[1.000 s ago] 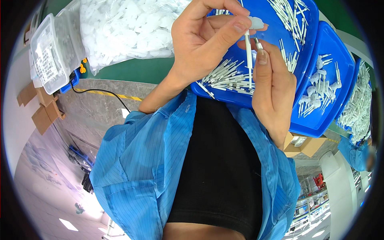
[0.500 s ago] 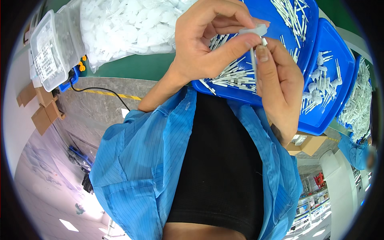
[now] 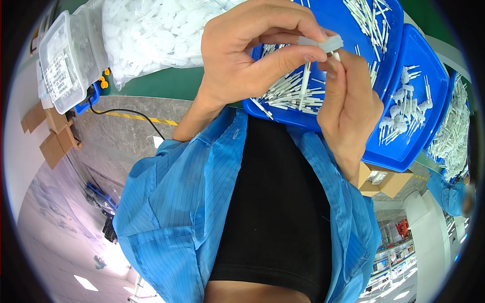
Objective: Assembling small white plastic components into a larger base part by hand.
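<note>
My left hand pinches a small white plastic cap between thumb and forefinger. My right hand holds a thin white stick upright, its top end meeting the cap. Both hands hover over a blue tray filled with several loose white sticks. A second blue tray to the right holds white sticks with caps on them.
A big clear bag of white plastic caps lies at the upper left on the green table. A clear lidded box stands at its left end. More white sticks lie at the far right. Cardboard boxes sit below the trays.
Both hands came closer to the camera. The cap and the stick's top end were brought together between the fingertips.
</note>
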`<state>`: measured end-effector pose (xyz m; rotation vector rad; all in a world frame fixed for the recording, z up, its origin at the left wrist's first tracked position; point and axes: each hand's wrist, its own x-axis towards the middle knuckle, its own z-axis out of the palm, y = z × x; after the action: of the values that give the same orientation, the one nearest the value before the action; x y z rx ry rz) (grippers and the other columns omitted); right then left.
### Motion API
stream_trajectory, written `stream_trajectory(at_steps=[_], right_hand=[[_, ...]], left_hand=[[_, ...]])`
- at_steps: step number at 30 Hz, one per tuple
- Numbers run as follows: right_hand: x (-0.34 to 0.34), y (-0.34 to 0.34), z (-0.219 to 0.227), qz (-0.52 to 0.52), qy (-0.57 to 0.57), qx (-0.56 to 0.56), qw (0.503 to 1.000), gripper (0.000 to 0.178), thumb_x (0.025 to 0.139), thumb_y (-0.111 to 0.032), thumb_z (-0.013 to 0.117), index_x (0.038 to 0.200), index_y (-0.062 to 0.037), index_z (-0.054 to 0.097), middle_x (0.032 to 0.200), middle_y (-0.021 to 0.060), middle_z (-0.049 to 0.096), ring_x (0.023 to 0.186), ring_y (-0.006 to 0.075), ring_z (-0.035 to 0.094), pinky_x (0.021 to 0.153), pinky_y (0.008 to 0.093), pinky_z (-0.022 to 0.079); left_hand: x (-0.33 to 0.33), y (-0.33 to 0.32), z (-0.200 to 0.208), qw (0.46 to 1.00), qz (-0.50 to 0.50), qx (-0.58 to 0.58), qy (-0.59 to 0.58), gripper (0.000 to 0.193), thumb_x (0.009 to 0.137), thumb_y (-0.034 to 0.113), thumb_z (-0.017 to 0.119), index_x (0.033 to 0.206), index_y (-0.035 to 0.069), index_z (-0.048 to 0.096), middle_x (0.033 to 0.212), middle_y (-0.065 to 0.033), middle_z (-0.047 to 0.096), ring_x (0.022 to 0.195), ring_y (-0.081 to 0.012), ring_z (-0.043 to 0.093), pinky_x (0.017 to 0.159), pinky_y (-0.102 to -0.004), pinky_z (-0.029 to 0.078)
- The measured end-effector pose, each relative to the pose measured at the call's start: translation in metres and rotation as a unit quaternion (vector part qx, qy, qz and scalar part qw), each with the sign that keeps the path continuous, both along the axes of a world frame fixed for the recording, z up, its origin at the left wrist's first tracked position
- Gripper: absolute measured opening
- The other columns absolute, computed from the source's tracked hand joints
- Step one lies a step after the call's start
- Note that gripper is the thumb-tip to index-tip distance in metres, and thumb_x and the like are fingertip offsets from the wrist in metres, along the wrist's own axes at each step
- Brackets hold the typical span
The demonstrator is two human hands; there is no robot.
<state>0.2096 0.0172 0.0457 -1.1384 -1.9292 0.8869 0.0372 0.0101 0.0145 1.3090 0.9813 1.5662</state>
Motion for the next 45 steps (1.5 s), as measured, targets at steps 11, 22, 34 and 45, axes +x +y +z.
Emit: stream_trajectory(at_steps=[11, 22, 34, 45], right_hand=[[-0.006, 0.001, -0.009, 0.000, 0.037, 0.117, 0.993, 0.015, 0.090, -0.004, 0.072, 0.103, -0.0030, 0.064, 0.070, 0.0087, 0.062, 0.056, 0.0227, 0.063, 0.051, 0.0335, 0.047], [0.005, 0.012, 0.002, 0.053, 0.089, -0.047, 0.994, 0.013, 0.091, -0.013, 0.069, 0.096, -0.0003, 0.069, 0.083, 0.0062, 0.060, 0.072, 0.0157, 0.052, 0.063, 0.0283, 0.040], [0.009, 0.037, 0.004, -0.057, 0.070, -0.311, 0.946, 0.045, 0.104, -0.032, 0.056, 0.079, 0.0030, 0.070, 0.059, 0.0047, 0.060, 0.050, 0.0111, 0.047, 0.050, 0.0289, 0.034], [-0.013, 0.030, -0.026, -0.001, -0.224, -0.149, 0.963, 0.041, 0.092, -0.038, 0.069, 0.090, 0.0027, 0.069, 0.076, 0.0223, 0.070, 0.073, 0.0412, 0.070, 0.064, 0.0475, 0.055]], left_hand=[[-0.003, 0.005, -0.002, 0.994, -0.036, 0.080, -0.064, 0.033, 0.073, -0.002, 0.086, 0.103, -0.005, 0.072, 0.099, -0.0218, 0.070, 0.093, -0.0281, 0.073, 0.084, -0.0357, 0.062], [-0.022, 0.012, 0.007, 0.978, -0.065, 0.079, 0.179, 0.033, 0.075, -0.004, 0.086, 0.103, -0.006, 0.067, 0.108, -0.0216, 0.067, 0.092, -0.0241, 0.073, 0.083, -0.0329, 0.061], [0.000, 0.010, -0.019, 0.983, 0.069, 0.158, 0.068, 0.024, 0.078, 0.012, 0.087, 0.099, 0.007, 0.076, 0.100, -0.0104, 0.076, 0.082, -0.0236, 0.076, 0.063, -0.0218, 0.059], [0.007, 0.000, -0.007, 0.974, 0.021, -0.050, -0.220, 0.064, 0.086, -0.011, 0.071, 0.139, -0.009, 0.035, 0.109, -0.0229, 0.062, 0.098, -0.0311, 0.073, 0.089, -0.0340, 0.061]])
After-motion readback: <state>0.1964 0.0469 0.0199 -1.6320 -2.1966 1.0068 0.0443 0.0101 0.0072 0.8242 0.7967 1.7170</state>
